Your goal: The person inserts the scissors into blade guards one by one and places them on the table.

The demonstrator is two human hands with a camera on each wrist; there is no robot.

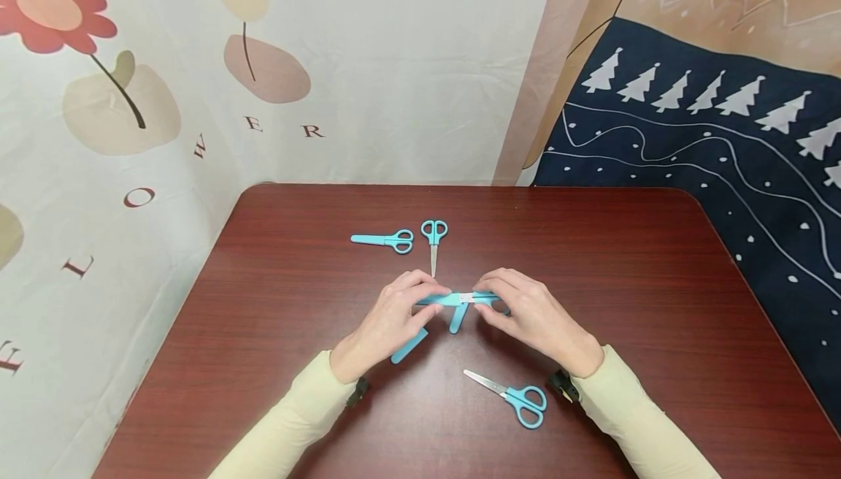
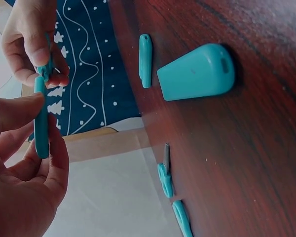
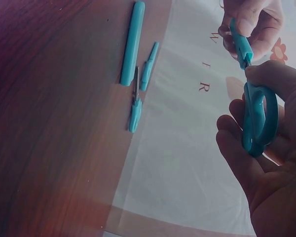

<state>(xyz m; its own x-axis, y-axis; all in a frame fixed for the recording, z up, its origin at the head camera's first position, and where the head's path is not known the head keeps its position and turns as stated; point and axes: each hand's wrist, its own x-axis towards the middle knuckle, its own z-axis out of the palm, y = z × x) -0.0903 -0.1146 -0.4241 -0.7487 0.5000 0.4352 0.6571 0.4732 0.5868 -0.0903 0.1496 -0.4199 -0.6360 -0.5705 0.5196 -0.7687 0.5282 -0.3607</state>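
Pinched between the thumb and fingers of my left hand (image 1: 394, 312) is a turquoise blade cover (image 2: 41, 121). My right hand (image 1: 528, 312) grips a pair of scissors (image 3: 255, 118) by its turquoise handles. The blades sit partly inside the cover, and a short stretch of metal shows between the two hands in the head view. Both things are held above the table. Below them lie two loose blade covers, one cover (image 1: 409, 346) by my left wrist and another cover (image 1: 458, 318) under the gap between the hands.
On the dark red table (image 1: 624, 260), uncovered scissors (image 1: 530, 402) lie near my right wrist. Farther back are another uncovered pair (image 1: 434, 232), blades toward me, and covered scissors (image 1: 374, 240). A flower-printed cloth (image 1: 394, 63) and a navy tree-printed cloth (image 1: 709, 143) hang beyond the edges.
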